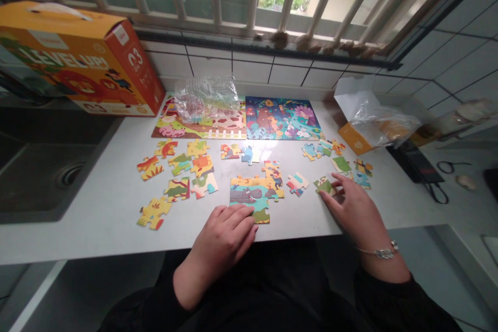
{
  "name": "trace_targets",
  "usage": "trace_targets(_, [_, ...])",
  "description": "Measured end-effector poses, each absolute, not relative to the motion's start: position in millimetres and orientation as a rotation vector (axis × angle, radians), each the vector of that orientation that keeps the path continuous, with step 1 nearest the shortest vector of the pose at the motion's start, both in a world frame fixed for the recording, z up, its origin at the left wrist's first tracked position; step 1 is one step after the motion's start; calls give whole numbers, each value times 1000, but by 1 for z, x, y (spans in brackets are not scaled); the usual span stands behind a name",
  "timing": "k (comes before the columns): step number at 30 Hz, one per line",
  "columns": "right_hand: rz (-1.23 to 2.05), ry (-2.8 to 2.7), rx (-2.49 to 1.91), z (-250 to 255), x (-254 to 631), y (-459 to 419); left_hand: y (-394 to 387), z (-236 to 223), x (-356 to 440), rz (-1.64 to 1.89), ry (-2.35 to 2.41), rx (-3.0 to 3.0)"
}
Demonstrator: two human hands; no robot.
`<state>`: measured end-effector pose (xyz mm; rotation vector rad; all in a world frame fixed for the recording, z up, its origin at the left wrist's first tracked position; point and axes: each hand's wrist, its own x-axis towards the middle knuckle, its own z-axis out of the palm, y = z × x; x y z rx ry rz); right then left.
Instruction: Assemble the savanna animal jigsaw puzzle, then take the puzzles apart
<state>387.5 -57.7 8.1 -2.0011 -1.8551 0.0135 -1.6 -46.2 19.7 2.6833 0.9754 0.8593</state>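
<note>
A partly joined jigsaw puzzle (249,192) with a grey hippo in blue water lies near the front edge of the counter. My left hand (225,231) rests over its lower left corner, fingers laid flat and hiding that part. To the right, my right hand (356,205) has thumb and forefinger at the two sides of a green puzzle piece (323,184). Between the hands lies a loose pale piece with red and blue (298,184). Two more pieces, one with a lion (231,151) and one light blue (250,154), sit above the joined part.
Several loose pieces (201,165) spread on the left, others (341,164) on the right. Behind are a farm picture (225,127) under clear plastic and a night-scene picture (284,118). An orange box (89,62) stands by the sink (35,166); an opened box (356,137) and black device (416,163) lie right.
</note>
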Motion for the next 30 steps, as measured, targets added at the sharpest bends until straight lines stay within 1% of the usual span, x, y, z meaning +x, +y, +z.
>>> trace_targets(4, [119,-1897,-2019,13,392,-71,-46,19,-2,845,976,2692])
trace_targets(10, [246,-2166,-1763,21,398,-72,-47,19,-3,861,975,2675])
trace_targets(12, [212,-2154,-1749,24,392,-70,-47,20,-3,867,971,2669])
trace_targets(16, [73,-2013,-1896,26,366,-71,-47,20,-3,865,959,2659])
trace_targets(20, [17,-2045,-1986,23,347,-73,-46,20,-4,854,962,2668])
trace_targets(25, [70,-2076,-1896,18,364,-67,-45,20,-4,851,965,2667])
trace_targets(30, [41,-2004,-1930,7,393,-60,-46,20,-4,871,967,2661])
